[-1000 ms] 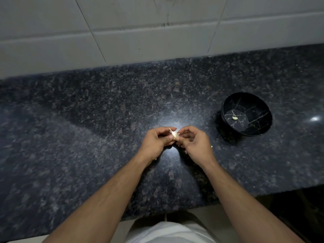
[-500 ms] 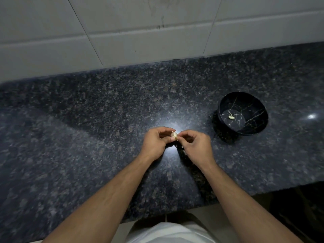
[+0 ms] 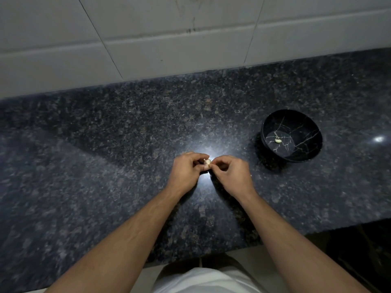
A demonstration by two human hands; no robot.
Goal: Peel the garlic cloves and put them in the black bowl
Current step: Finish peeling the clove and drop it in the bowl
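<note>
A: Where is the garlic clove (image 3: 207, 162) found?

B: It is held above the granite counter (image 3: 105, 144), pinched between the fingertips of both hands, just over a bright glare on the stone. The left hand (image 3: 187, 170) is closed around it from the left, and the right hand (image 3: 231, 174) is closed on its right end, thumb and forefinger narrowed to a pinch. Papery skin appears to be on it yet, though the detail is too small to be certain.

A: How is the long axis laid?

B: That cannot be read surely; the clove is mostly covered by fingers. It seems to be set roughly across, from one hand to the other.

A: And the black bowl (image 3: 304, 154)?

B: It is placed on the counter to the right of the hands and a little farther back, well apart from them. One peeled clove (image 3: 278, 141) is seen on its floor.

A: So which hand is favoured for the drop?

B: The right hand is judged the nearer. Once the skin is stripped, the clove would best be passed into that pinch and carried rightward and slightly away, over the near rim. Peeling is judged unfinished, so the transfer is not yet called for.

A: Anything else nearby?

B: A tiled wall (image 3: 169, 39) is seen behind the counter; no other loose cloves can be made out.
</note>
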